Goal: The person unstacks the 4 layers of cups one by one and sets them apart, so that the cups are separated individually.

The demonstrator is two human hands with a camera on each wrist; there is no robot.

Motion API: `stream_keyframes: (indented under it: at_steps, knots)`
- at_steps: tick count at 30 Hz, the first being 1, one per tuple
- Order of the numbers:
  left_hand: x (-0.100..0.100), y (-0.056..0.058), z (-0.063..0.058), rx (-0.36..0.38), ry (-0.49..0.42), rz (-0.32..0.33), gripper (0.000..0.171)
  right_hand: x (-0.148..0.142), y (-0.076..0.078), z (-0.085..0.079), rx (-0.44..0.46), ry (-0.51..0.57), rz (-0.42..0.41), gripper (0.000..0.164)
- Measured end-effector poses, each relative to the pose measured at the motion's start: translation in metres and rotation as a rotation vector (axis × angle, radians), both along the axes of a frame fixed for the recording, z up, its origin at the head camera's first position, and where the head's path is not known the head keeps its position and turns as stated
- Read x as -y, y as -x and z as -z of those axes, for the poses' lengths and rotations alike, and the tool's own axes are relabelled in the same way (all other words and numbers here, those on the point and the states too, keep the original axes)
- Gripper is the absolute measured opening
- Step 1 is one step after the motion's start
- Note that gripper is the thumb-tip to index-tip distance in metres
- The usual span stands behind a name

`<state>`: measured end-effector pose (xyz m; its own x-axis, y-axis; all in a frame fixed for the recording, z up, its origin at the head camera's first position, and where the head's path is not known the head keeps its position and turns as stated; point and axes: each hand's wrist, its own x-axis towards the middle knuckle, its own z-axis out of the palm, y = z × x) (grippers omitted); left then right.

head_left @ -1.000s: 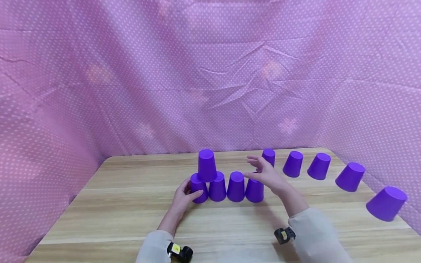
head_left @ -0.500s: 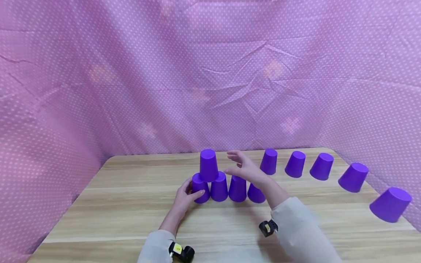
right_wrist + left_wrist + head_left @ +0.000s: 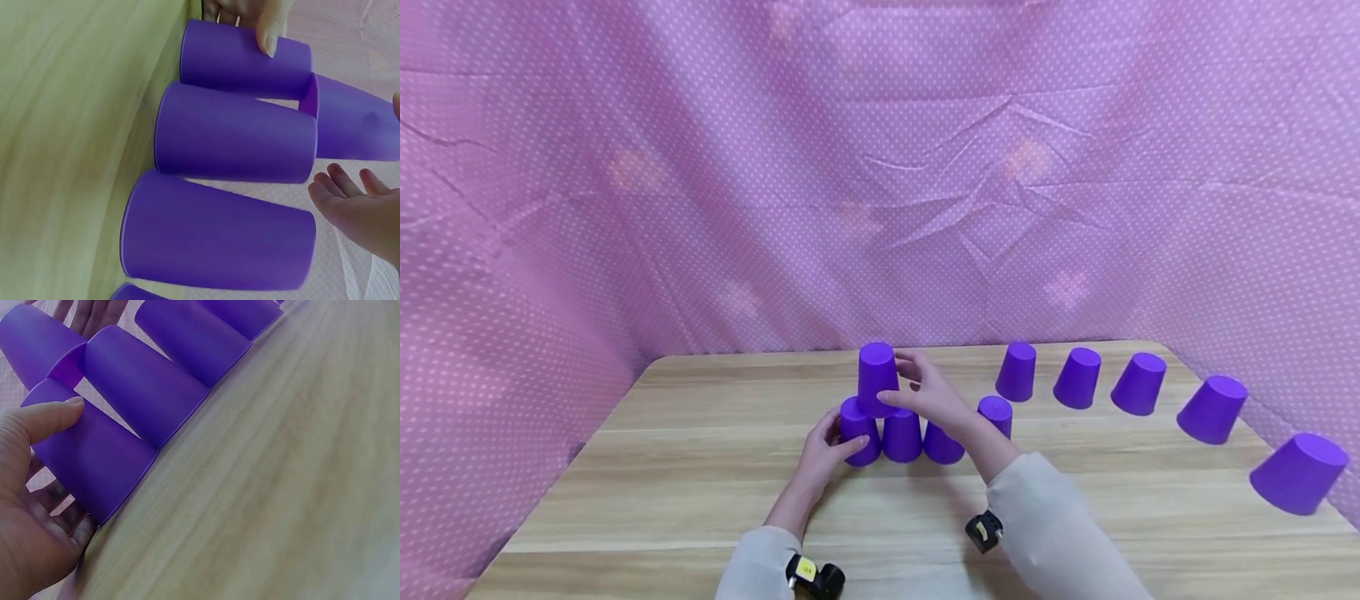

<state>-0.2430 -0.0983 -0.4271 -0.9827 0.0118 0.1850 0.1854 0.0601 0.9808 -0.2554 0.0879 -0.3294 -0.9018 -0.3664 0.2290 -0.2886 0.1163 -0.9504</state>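
Purple upside-down cups form a row on the table, with one upper cup [image 3: 876, 375] standing across the two leftmost. My left hand [image 3: 818, 460] holds the leftmost bottom cup [image 3: 94, 456], its thumb on the near side and the fingers around the far side. My right hand [image 3: 931, 397] is spread around the right side of the upper cup, thumb in front and fingers behind. In the right wrist view a gap shows between those fingers [image 3: 334, 187] and the upper cup's wall. The right forearm partly covers the row's right-hand cups, including the end cup [image 3: 996, 412].
Several more upside-down purple cups, among them a far one [image 3: 1017, 372] and a near one [image 3: 1300, 473], curve along the right side of the wooden table [image 3: 700, 483]. A pink dotted cloth [image 3: 775, 167] hangs behind and at both sides.
My right hand has moved left over the row, from above the right-end cup to the upper cup. The left hand stays on the leftmost bottom cup. The view has shifted slightly.
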Motion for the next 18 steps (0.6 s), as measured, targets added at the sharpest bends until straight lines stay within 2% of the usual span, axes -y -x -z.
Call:
stream_keyframes:
  at_steps: [7, 10, 14, 18]
  knots:
    - [0.0, 0.001, -0.001, 0.005, 0.009, 0.007, 0.062, 0.009, -0.016, -0.016, 0.03, 0.016, 0.047, 0.058]
    - [0.001, 0.001, -0.001, 0.009, 0.007, 0.004, 0.062, 0.011, -0.018, -0.018, 0.041, 0.014, 0.064, 0.056]
    - [0.0, 0.0, -0.001, 0.015, 0.002, 0.002, 0.062, 0.014, -0.015, -0.016, 0.038, 0.015, 0.067, 0.054]
    - [0.0, 0.0, -0.001, -0.002, 0.009, 0.008, 0.061, 0.016, -0.004, -0.006, 0.038, 0.016, 0.071, 0.054]
